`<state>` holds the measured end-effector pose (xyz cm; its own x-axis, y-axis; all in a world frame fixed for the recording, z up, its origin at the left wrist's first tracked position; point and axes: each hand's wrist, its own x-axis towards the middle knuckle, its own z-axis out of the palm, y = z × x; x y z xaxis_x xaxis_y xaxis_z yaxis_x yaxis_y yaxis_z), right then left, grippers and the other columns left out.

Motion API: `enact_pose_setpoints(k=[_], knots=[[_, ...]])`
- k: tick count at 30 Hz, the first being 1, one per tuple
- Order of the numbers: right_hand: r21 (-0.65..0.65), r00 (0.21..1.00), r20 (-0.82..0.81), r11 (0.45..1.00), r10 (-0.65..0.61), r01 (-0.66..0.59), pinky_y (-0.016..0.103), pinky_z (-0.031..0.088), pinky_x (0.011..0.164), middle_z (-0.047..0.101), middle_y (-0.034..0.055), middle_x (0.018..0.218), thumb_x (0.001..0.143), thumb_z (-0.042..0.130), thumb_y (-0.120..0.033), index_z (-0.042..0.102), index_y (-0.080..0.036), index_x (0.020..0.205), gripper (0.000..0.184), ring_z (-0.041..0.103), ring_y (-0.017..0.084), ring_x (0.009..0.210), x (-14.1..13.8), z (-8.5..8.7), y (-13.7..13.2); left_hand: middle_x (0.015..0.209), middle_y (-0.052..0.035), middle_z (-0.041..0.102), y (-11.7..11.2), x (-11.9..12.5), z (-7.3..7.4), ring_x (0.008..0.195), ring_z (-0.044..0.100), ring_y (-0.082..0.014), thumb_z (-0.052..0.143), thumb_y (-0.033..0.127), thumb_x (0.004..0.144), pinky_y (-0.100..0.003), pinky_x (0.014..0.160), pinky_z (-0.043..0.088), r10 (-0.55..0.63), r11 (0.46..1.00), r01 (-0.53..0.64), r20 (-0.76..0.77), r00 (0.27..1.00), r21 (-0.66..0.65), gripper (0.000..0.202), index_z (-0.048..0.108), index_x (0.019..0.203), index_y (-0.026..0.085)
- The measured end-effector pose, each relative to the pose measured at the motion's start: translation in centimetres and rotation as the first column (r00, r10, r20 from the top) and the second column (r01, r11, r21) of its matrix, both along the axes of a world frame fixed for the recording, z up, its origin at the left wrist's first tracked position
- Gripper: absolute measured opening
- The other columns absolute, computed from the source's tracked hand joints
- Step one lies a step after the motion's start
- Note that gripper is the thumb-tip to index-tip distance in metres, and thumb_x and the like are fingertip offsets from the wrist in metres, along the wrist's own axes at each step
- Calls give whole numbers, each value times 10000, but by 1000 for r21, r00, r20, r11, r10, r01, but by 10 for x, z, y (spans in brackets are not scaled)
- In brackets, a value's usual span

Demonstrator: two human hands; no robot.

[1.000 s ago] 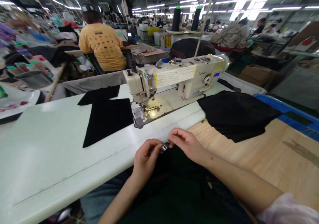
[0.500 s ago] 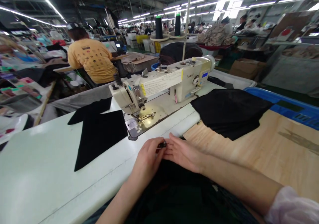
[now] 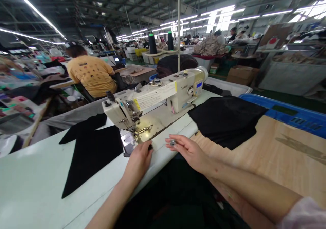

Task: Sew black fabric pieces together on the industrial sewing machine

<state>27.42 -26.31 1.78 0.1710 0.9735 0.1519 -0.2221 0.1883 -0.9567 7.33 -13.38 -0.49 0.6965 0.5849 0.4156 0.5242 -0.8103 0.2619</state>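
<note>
My left hand rests on the white table at the front edge of the sewing machine's metal plate, fingers curled around a small dark piece I cannot make out. My right hand hovers palm up just right of it, pinching a small silvery metal part between thumb and fingers. The cream sewing machine stands right behind both hands. A flat black fabric piece lies left of the machine. Dark cloth lies in my lap.
A black fabric pile sits on the wooden board to the right, with a blue crate behind it. A person in a yellow shirt sits with their back to me at the station ahead. Two thread cones stand behind the machine.
My hands, joined on one small metal part at the table edge, have separated. The left moved forward to the machine's plate; the right kept the silvery part. My view tilted up.
</note>
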Motion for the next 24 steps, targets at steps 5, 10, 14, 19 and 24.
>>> enact_pose_setpoints(k=[5, 10, 14, 19, 24], knots=[[75, 997, -38, 994, -70, 73, 408, 529, 942, 713, 94, 1195, 895, 684, -378, 600, -223, 1043, 230, 706, 212, 1040, 14, 18, 0, 1172, -165, 695, 8, 25, 36, 1068, 662, -302, 533, 200, 896, -474, 925, 552, -90, 983, 102, -85, 992, 154, 311, 619, 1191, 148], [-109, 916, -401, 994, -16, -31, 301, 535, 853, 749, 103, 1078, 771, 816, -349, 606, -177, 989, 347, 723, 163, 889, 19, 44, 0, 1135, -155, 687, 27, 66, 137, 1073, 627, -296, 445, 158, 934, -474, 952, 516, -93, 923, 101, -38, 995, 370, 313, 631, 1185, 129], [-134, 874, -484, 991, -43, -25, 231, 528, 765, 753, 92, 1004, 727, 856, -342, 640, -159, 923, 345, 690, 117, 790, 21, 42, 3, 1090, -166, 652, 64, 103, 196, 1093, 594, -292, 417, 104, 908, -450, 1003, 457, 60, 946, -12, -139, 988, 325, 334, 669, 1126, 107], [-144, 857, -506, 989, -101, 32, 193, 521, 676, 748, 54, 939, 720, 868, -356, 665, -174, 880, 316, 657, 90, 709, 29, 28, 12, 1031, -136, 686, 105, 140, 226, 994, 652, -239, 585, 215, 889, -354, 925, 502, 99, 978, -39, -287, 953, 206, 233, 710, 1052, 104], [-134, 853, -510, 990, -112, 49, 213, 552, 706, 751, 83, 939, 715, 869, -370, 702, -161, 897, 324, 682, 117, 731, 35, 27, 14, 981, -61, 701, 122, 155, 231, 924, 665, -196, 638, 346, 912, -420, 876, 534, 103, 993, -75, -375, 921, 89, 223, 673, 951, 130]])
